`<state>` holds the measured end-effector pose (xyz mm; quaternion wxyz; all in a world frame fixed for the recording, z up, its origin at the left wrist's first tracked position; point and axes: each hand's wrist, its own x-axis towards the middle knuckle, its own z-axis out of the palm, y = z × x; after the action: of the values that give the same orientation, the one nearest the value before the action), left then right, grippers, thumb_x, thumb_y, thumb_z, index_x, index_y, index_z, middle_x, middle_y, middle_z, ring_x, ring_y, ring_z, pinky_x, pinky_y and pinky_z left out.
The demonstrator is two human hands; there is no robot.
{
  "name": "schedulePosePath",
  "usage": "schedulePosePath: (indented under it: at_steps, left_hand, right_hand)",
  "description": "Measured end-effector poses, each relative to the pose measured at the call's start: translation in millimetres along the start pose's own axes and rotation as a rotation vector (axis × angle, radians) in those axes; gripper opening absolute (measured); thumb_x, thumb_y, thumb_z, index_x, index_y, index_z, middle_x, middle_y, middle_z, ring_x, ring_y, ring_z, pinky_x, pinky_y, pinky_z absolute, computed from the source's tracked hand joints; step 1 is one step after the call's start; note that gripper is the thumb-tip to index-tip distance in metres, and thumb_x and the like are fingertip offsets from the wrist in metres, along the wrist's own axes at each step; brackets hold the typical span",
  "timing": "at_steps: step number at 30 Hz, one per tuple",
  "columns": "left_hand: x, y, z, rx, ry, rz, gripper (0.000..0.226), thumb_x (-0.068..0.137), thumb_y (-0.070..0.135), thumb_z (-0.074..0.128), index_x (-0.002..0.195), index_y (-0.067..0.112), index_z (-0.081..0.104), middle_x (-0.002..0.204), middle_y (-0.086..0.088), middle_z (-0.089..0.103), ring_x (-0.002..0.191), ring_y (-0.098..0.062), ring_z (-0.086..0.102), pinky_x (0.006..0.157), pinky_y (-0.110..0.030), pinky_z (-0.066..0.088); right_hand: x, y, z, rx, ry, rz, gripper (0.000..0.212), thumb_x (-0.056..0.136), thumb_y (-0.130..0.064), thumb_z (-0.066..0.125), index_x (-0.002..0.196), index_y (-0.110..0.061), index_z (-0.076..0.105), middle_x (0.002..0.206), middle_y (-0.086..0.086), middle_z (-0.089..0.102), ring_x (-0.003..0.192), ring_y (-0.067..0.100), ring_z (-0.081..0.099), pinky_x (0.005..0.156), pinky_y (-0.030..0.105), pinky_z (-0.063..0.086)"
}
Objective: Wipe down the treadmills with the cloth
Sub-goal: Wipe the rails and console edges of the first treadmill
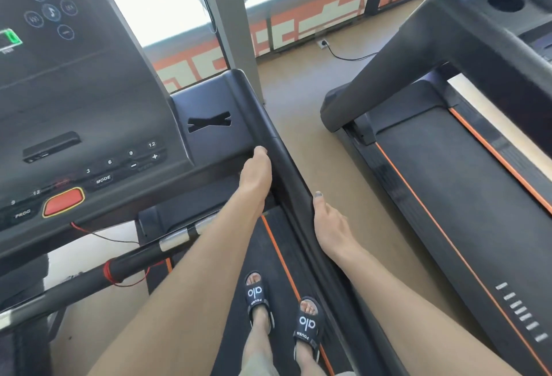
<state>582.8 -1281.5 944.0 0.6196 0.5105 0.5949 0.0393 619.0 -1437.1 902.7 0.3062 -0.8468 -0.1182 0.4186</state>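
Both forearms reach to the treadmill's rigid, smooth side handrail (283, 163): left hand (257, 178) resting along it, right hand (330, 226) curled beneath. Neither grip's state is clear; no cloth visible.

Tan floor (313, 142), two treadmills (448, 184) standing, cable (343, 57) trailing

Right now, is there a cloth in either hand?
No: the left hand and right hand rest bare on the treadmill's handrail, no cloth showing.
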Motion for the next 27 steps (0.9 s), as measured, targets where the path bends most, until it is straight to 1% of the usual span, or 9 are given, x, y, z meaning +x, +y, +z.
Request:
schedulePosePath:
  at_steps: [3, 7, 12, 13, 15, 18, 21, 24, 27]
  left_hand:
    - [-41, -23, 7, 0.194, 0.090, 0.273, 0.029, 0.099, 0.036, 0.032, 0.097, 0.015, 0.052, 0.108, -0.016, 0.060, 0.108, -0.038, 0.054, 0.100, -0.050, 0.043]
    - [-63, -58, 0, 0.198, 0.190, 0.592, 0.027, 0.108, 0.026, 0.037, 0.101, 0.019, 0.062, 0.091, 0.008, 0.067, 0.088, -0.012, 0.061, 0.081, -0.035, 0.049]
    - [-28, -59, 7, 0.386, 0.165, 0.912, 0.005, 0.101, 0.008, 0.053, 0.100, 0.010, 0.058, 0.086, 0.004, 0.062, 0.075, -0.010, 0.055, 0.074, -0.036, 0.049]
    - [-20, -59, 10, 0.485, 0.160, 0.958, 0.008, 0.098, 0.009, 0.056, 0.106, 0.009, 0.056, 0.094, 0.002, 0.058, 0.080, -0.010, 0.051, 0.078, -0.036, 0.048]
    - [-6, -59, 11, 0.775, 0.185, 1.041, 0.030, 0.097, 0.026, 0.052, 0.124, 0.011, 0.053, 0.127, -0.002, 0.051, 0.107, -0.014, 0.044, 0.097, -0.034, 0.040]
    - [7, -52, 1, 1.134, 0.197, 1.063, 0.060, 0.099, 0.042, 0.027, 0.147, 0.010, 0.043, 0.162, -0.006, 0.025, 0.141, -0.027, 0.027, 0.120, -0.040, 0.015]
    - [15, -37, 0, 1.314, 0.127, 1.110, 0.068, 0.099, 0.041, 0.012, 0.153, 0.006, 0.036, 0.168, -0.007, 0.016, 0.152, -0.022, 0.015, 0.127, -0.038, 0.002]
    - [13, -37, 5, 1.304, 0.085, 1.106, 0.068, 0.099, 0.038, 0.012, 0.152, 0.007, 0.041, 0.164, -0.005, 0.027, 0.154, -0.018, 0.014, 0.126, -0.034, -0.005]
    - [-23, -81, 7, 1.244, -0.027, 1.215, 0.057, 0.102, 0.032, 0.026, 0.147, 0.006, 0.049, 0.155, -0.007, 0.045, 0.152, -0.022, 0.025, 0.127, -0.040, 0.005]
  right_hand:
    - [-2, 2, -1, 0.008, -0.007, 0.006, 0.064, 0.103, -0.054, 0.009, 0.150, -0.023, 0.039, 0.153, 0.008, 0.043, 0.142, 0.031, 0.035, 0.114, 0.038, 0.024]
    - [-3, 1, -3, 0.042, -0.002, 0.024, 0.066, 0.103, -0.053, 0.008, 0.150, -0.019, 0.039, 0.154, 0.011, 0.041, 0.143, 0.030, 0.033, 0.115, 0.036, 0.023]
    - [-1, 2, -3, 0.058, 0.012, 0.008, 0.066, 0.105, -0.048, 0.009, 0.143, -0.012, 0.049, 0.148, 0.019, 0.046, 0.138, 0.034, 0.039, 0.110, 0.038, 0.028]
    - [-1, 3, -2, 0.065, 0.012, 0.013, 0.066, 0.105, -0.047, 0.009, 0.144, -0.011, 0.048, 0.148, 0.020, 0.046, 0.138, 0.034, 0.039, 0.110, 0.038, 0.027]
    - [-1, 4, -3, 0.077, 0.016, 0.028, 0.066, 0.105, -0.048, 0.010, 0.147, -0.010, 0.044, 0.150, 0.019, 0.043, 0.141, 0.032, 0.036, 0.112, 0.037, 0.025]
    - [2, 2, -1, 0.058, 0.023, 0.035, 0.065, 0.106, -0.047, 0.010, 0.146, -0.009, 0.045, 0.149, 0.019, 0.044, 0.141, 0.032, 0.036, 0.112, 0.037, 0.026]
    - [8, 2, 0, 0.037, 0.030, 0.029, 0.067, 0.105, -0.046, 0.009, 0.141, -0.007, 0.050, 0.145, 0.022, 0.048, 0.137, 0.035, 0.040, 0.110, 0.039, 0.028]
    - [11, 3, -2, 0.094, 0.007, 0.061, 0.066, 0.106, -0.045, 0.011, 0.142, -0.003, 0.048, 0.147, 0.022, 0.045, 0.139, 0.034, 0.038, 0.112, 0.037, 0.026]
    - [15, 13, 0, 0.374, -0.011, 0.085, 0.065, 0.106, -0.046, 0.016, 0.126, -0.004, 0.061, 0.132, 0.016, 0.060, 0.127, 0.028, 0.052, 0.109, 0.031, 0.037]
